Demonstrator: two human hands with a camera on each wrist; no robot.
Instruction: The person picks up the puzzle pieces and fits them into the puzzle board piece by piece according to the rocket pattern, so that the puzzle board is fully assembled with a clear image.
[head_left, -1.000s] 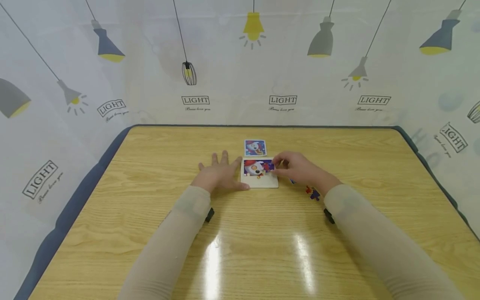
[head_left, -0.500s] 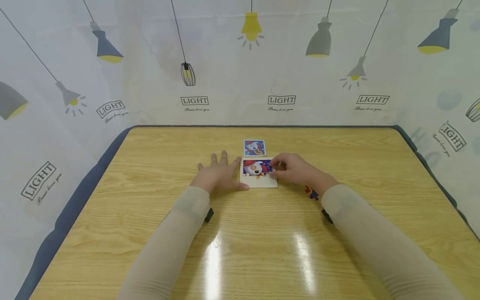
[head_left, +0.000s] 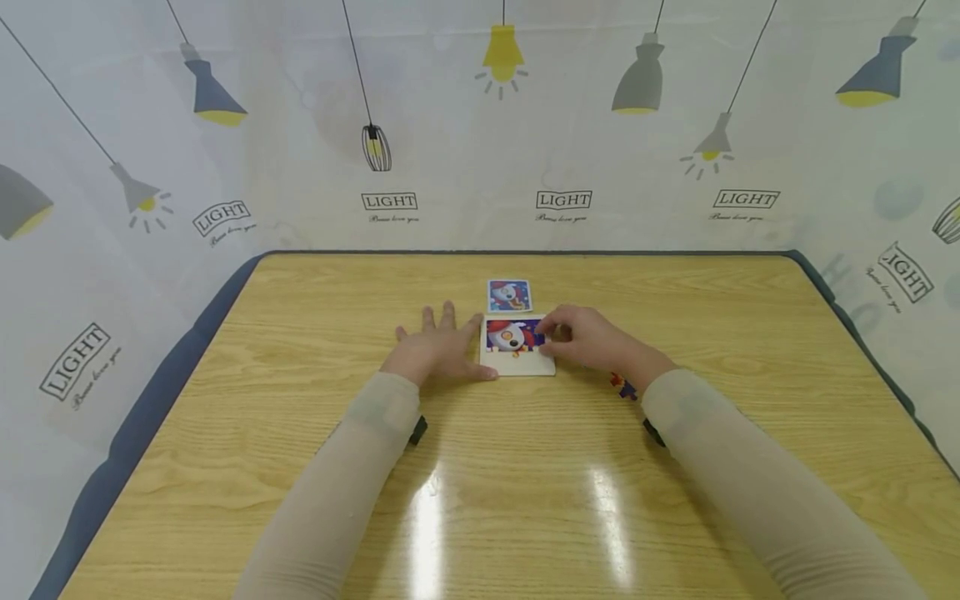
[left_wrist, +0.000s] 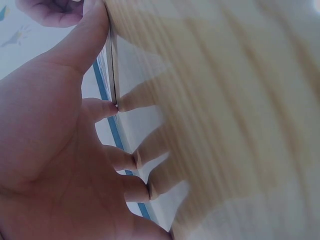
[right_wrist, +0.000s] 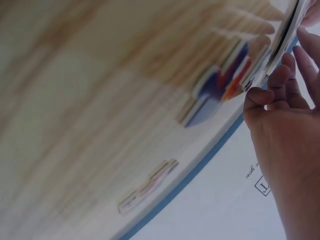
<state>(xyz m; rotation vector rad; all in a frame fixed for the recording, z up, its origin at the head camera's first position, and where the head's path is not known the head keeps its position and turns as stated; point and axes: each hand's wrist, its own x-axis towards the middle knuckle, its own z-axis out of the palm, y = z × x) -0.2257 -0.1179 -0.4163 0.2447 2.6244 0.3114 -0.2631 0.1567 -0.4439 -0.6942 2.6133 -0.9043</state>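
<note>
A white puzzle tray (head_left: 517,365) lies flat in the middle of the head view. Its upper part bears a joined picture of a white dog with red ears on purple, while the lower strip is bare white. My left hand (head_left: 438,348) spreads its fingers on the table, with forefinger and thumb tips at the tray's left edge. On the tray's right side, my right hand (head_left: 588,337) pinches a purple puzzle piece (head_left: 539,338) at the picture's edge, its fingers covering most of it. The right wrist view shows that hand's fingers curled.
Above the tray lies a small card (head_left: 509,295) with the same dog picture. Loose puzzle pieces (head_left: 622,386) lie beside the right wrist, and another loose piece (right_wrist: 147,187) shows farther off in the right wrist view. A printed curtain (head_left: 480,167) surrounds the wooden table (head_left: 525,500).
My right fingers have moved slightly left over the picture's right part, and the puzzle piece there now sits closer against the dog picture. The left hand has stayed in place.
</note>
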